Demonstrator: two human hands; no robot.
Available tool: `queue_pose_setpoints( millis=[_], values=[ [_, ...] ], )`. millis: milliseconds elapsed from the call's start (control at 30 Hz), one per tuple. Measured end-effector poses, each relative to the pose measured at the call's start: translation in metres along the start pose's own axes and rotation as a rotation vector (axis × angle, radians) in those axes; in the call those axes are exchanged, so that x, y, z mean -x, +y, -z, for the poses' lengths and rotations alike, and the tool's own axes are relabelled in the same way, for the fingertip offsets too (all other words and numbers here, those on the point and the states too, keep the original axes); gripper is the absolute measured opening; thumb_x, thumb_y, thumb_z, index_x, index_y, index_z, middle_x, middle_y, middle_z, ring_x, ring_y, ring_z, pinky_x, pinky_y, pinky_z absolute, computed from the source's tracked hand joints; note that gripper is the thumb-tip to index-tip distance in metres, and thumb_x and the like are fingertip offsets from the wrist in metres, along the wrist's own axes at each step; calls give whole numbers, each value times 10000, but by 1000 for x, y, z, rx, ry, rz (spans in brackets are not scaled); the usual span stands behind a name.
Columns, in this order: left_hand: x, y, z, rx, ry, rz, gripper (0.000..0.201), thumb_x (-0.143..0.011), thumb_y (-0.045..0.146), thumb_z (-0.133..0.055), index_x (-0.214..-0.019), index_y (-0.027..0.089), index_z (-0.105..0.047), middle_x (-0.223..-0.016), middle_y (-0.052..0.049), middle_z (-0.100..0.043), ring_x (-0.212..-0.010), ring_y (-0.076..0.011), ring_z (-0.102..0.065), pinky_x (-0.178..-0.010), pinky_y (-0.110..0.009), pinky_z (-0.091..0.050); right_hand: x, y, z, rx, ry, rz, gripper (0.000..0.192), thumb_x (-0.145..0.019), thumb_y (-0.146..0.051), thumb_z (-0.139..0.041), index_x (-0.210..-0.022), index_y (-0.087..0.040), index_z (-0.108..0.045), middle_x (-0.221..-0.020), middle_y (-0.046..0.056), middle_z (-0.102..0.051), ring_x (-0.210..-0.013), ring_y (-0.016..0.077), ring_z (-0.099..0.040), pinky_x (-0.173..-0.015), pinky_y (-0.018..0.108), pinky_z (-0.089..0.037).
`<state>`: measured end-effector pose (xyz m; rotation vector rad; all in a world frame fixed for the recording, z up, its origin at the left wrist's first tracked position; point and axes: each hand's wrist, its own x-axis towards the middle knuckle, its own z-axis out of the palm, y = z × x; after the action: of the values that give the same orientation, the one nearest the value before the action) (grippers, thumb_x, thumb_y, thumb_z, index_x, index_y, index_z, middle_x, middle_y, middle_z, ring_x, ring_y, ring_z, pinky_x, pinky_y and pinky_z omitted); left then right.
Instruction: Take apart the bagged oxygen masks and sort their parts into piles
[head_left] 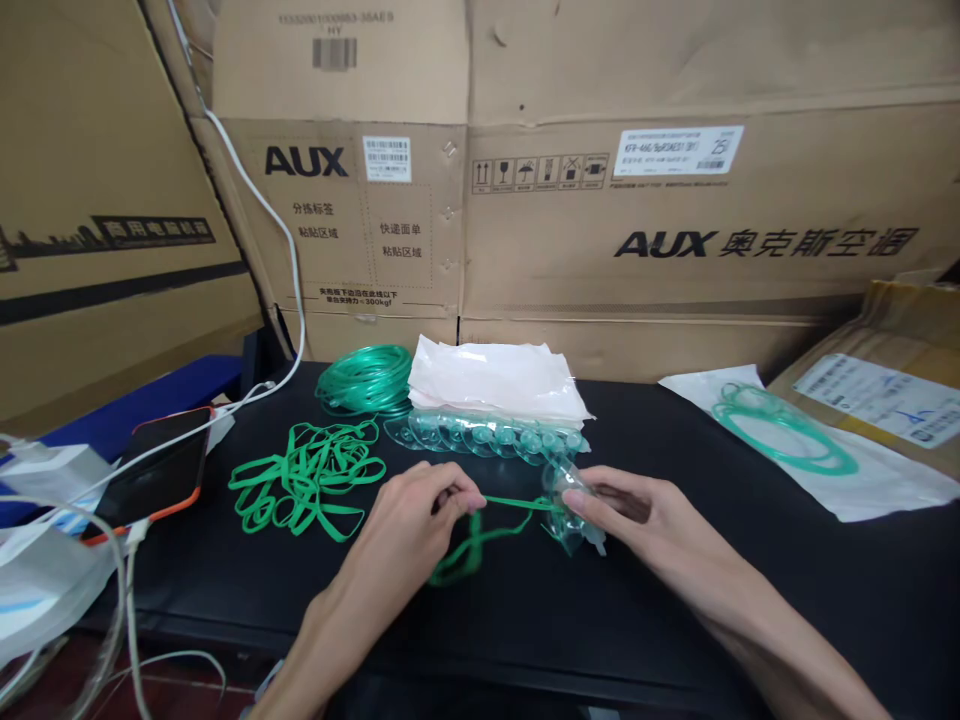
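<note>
Hands over worktop (750, 600): left hand (420, 520) fingers pinch green strap (517, 503) taut; right hand (637, 515) closed on clear mask (570, 510). Advisable: keep strap untwisted, mask steady.

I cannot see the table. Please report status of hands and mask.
Left hand pinches green strap. Right hand holds clear mask. Strap pulled taut between them. Nothing in the way.

The left cardboard box (341, 225), centre-left of the frame, carries "AUX" in bold black and a white barcode label (387, 158). The wide cardboard box (705, 215), centre-right, reads "AUX 奥克斯空调", with a row of handling symbols (540, 172) and a white label (679, 151) marked "25". The upper carton (337, 60) shows "HY" above a barcode.
</note>
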<state>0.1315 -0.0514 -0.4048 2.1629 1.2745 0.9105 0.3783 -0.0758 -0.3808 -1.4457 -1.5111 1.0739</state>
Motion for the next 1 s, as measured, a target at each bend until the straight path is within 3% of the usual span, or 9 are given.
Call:
queue_pose_setpoints(
  millis=[133, 267, 467, 700, 800, 900, 1000],
  values=[
    [2, -1, 2, -42, 16, -9, 144, -1009, 281, -580, -1014, 256, -722, -930, 8, -713, -841, -182, -625, -813, -314, -481, -1, 1, 6, 9, -2, 6, 449, -781, -634, -774, -922, -209, -751, -901, 42, -717, -910, 248, -639, -792, 309, -472],
    [6, 10, -14, -20, 37, -44, 322, -986, 352, -654, -1298, 275, -633, -1194, -23, -677, -976, -203, -628, -915, -355, -489, 0, 5, -1, -57, -80, 4, 353, -805, -538, -799, -958, -225, -744, -923, 19, -716, -916, 222, -652, -795, 289, -482],
    [7, 15, -35, -17, -36, -88, 88, -996, 187, -633, -996, 228, -711, -973, 11, -705, -923, -191, -637, -831, -323, -457, 2, 7, -11, -134, -215, 54, 354, -825, -460, -806, -1085, -237, -719, -1000, 17, -722, -1026, 230, -685, -890, 306, -529],
    [4, 11, -22, -34, -13, -45, 185, -1012, 178, -600, -846, 195, -680, -842, 23, -656, -764, -147, -616, -698, -283, -402, 0, 4, 7, -36, -105, 33, 389, -775, -528, -824, -988, -216, -729, -893, 31, -723, -915, 240, -707, -798, 313, -572],
    [3, 9, -19, -32, -5, -31, 175, -1005, 203, -620, -855, 201, -709, -844, 20, -672, -758, -151, -620, -700, -284, -403, 0, 2, 14, 6, -59, 8, 462, -752, -592, -813, -988, -203, -734, -906, 62, -743, -921, 270, -714, -781, 336, -583],
    [3, 10, -22, 35, -17, -18, 77, -966, 223, -686, -987, 228, -759, -869, 23, -699, -763, -152, -635, -718, -273, -429, 0, 2, 9, 12, -121, 1, 443, -767, -570, -807, -1007, -205, -728, -915, 52, -755, -888, 246, -722, -796, 331, -573],
    [4, 14, -25, 97, -28, 12, 288, -902, 234, -768, -1188, 245, -737, -892, 23, -725, -784, -163, -652, -745, -269, -458, 0, 4, -4, -58, -204, 7, 375, -792, -499, -812, -1017, -214, -719, -910, 27, -751, -904, 222, -728, -832, 317, -569]
  ],
)
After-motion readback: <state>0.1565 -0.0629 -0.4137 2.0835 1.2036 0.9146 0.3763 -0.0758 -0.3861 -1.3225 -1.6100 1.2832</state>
